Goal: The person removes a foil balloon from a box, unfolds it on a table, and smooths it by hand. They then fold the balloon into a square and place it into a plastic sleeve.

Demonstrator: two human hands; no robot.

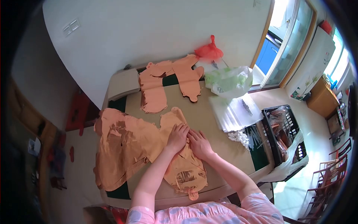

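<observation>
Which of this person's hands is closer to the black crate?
The right. The right hand is at the copper-coloured piece, left of the black crate; the left hand is beside it, farther left.

Daylight comes strongly from the right: the window [336,56] is burnt to white in places, and the doorway [279,15] is also very bright at its top. Beyond the right edge of the table [201,115], the floor [316,138] carries pale glare. Near that edge, the clear plastic sheets [232,114] shine whitish, while the copper-coloured pieces [154,100] give softer reflections. Beyond the left edge, the room is rather dim. The wide lens bends the near edge, black vignetting fills the outer corners, and the red bag [210,51] appears blurred.
</observation>
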